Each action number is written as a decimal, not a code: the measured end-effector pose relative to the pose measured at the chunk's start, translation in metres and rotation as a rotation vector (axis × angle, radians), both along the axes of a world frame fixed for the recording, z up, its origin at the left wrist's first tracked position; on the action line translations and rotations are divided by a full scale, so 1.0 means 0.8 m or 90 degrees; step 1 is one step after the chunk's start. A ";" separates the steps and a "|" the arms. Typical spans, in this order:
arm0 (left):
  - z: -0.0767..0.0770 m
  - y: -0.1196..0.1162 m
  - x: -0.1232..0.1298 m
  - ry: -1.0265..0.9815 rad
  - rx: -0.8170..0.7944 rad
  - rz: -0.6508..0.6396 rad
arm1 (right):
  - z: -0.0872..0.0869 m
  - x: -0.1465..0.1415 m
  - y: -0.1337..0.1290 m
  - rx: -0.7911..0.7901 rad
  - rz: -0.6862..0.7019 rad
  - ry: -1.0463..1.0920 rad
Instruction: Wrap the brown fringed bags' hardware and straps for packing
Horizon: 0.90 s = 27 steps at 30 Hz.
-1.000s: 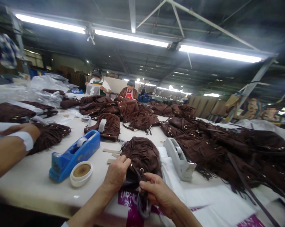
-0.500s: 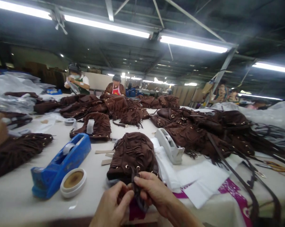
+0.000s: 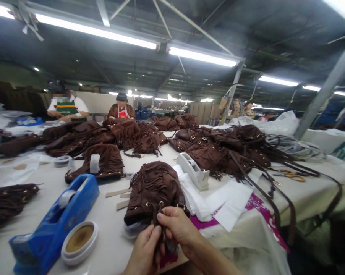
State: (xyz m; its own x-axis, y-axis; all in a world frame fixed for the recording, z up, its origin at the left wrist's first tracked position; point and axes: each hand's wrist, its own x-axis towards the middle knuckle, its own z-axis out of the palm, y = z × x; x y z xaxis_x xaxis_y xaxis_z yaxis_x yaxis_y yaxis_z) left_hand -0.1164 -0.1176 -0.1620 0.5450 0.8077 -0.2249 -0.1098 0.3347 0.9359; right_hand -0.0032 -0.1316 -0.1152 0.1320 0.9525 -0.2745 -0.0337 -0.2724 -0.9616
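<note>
A dark brown fringed bag [image 3: 155, 183] with gold eyelets lies on the table, its eyelet edge toward me. At that edge my right hand [image 3: 176, 225] pinches a dark brown strap [image 3: 156, 217] between thumb and fingers. Just left of it and lower, my left hand [image 3: 146, 244] is closed on the same strap, thumb against the fingers. Part of the strap is hidden under both hands. Clear plastic shows beneath the bag's near edge.
A blue tape dispenser [image 3: 56, 221] and a round tape roll [image 3: 80, 242] stand left. Behind the bag are a grey dispenser [image 3: 193, 171], white sheets [image 3: 229, 202] and brown bag piles [image 3: 218, 147]. Orange-handled scissors [image 3: 292, 175] lie right. Two people [image 3: 67, 107] [image 3: 121, 109] work across the table.
The view has swung to the right. My left hand has closed in on the strap beside my right hand. The other hand at the far left has left the view.
</note>
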 end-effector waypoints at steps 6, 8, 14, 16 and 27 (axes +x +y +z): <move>-0.009 0.005 0.001 -0.033 0.024 -0.004 | 0.008 -0.012 0.006 0.002 -0.031 -0.020; -0.003 0.003 0.002 -0.066 0.009 0.002 | 0.014 -0.014 0.005 -0.004 -0.036 -0.032; 0.006 0.007 -0.006 -0.100 -0.037 0.014 | 0.024 -0.004 -0.002 -0.054 -0.030 -0.044; 0.008 0.010 -0.009 -0.117 -0.052 0.021 | 0.023 0.001 -0.003 -0.065 -0.033 -0.043; 0.016 -0.004 -0.025 -0.237 -0.175 -0.035 | 0.012 0.013 -0.002 -0.069 0.033 -0.022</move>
